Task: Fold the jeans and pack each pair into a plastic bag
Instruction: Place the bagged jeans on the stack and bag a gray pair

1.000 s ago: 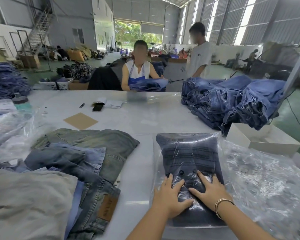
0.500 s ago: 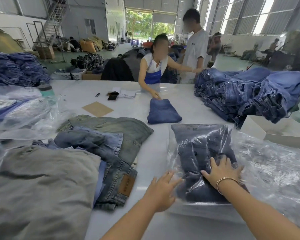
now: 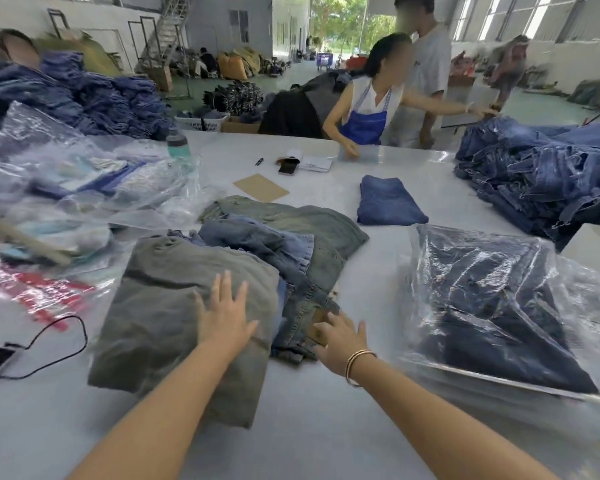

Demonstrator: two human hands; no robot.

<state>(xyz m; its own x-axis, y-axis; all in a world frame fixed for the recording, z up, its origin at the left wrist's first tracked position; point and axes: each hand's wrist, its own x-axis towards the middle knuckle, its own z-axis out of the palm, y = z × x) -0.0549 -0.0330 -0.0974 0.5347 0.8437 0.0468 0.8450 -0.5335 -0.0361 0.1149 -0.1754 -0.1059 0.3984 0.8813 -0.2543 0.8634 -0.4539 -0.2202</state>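
Both hands left plastic bag (image 3: 568, 289) holding dark jeans (image 3: 492, 306).

arms: bare, no sleeves | right wrist: thin gold-tone bangles (image 3: 355, 365) x2, maybe more

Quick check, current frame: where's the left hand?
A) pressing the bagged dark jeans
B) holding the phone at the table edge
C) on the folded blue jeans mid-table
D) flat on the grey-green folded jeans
D: the left hand lies with straight fingers on the grey-green folded jeans, apart from the bagged dark jeans.
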